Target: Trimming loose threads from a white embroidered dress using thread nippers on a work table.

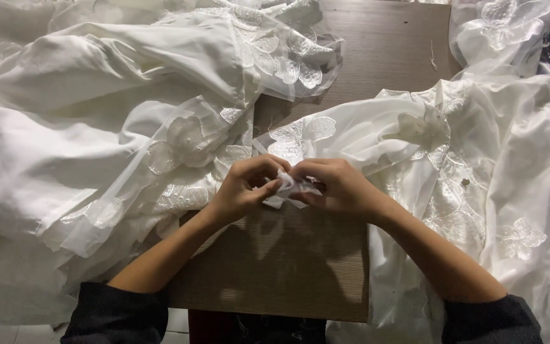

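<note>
Fingers: the fingertips (274, 185) of both hands pinch one small scrap of white lace (289, 188) between them, just above the middle of the view.
Left heap: a large mound of white fabric (65, 127) fills the view from 9 to 11 o'clock, with sheer layers and stitched flower shapes (186, 137) along its right edge.
Left hand: the left hand (244, 186) sits at about 10 o'clock from the centre, fingers curled and closed on the left side of the lace scrap; its dark sleeve (114, 313) shows at 7 o'clock.
Lace scrap: it is held just above the bare wood, touching both hands, close beside the edge of the white cloth at its 12 o'clock.
Table: a brown wooden table (275, 267) shows between the forearms at 6 o'clock and again at 12 o'clock.
Right hand: the right hand (338, 186) grips the scrap's right side, thumb and fingers clenched on it.
Right heap: more white fabric with lace flowers (520, 237) drapes from 1 to 5 o'clock.
</note>
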